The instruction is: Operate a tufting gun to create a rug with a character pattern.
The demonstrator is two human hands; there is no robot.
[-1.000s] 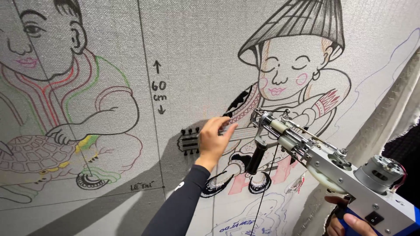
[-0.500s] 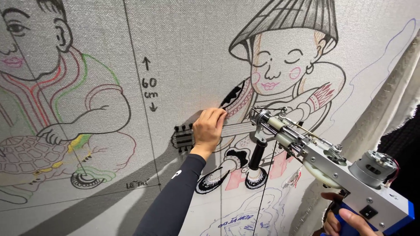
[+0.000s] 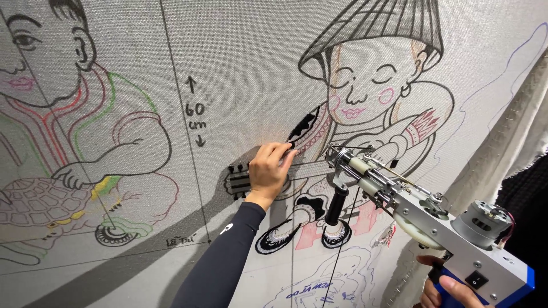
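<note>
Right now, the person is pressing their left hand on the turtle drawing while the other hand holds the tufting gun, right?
Not quite. In the head view, the left hand presses the cloth on the drawn guitar neck, not the turtle. The right hand does hold the tufting gun.
</note>
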